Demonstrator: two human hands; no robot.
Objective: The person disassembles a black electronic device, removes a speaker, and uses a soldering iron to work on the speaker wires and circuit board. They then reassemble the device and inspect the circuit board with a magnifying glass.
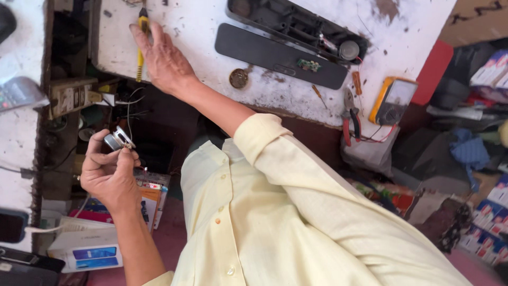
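My white worktable (211, 63) is stained and scratched. At its 12 o'clock lies an opened black speaker housing (296, 24), with the long black cover (275, 55) just beside it. At 3 o'clock sit a yellow multimeter (392, 99) and red-handled pliers (350, 117). Near the centre rests a small round tin (239, 78).

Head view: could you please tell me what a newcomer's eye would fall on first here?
The left hand pinches a small silvery metal part at lower left, while the right hand lies over a yellow screwdriver on the stained white bench. Further right lie an opened long black casing, red-handled pliers and a yellow multimeter.
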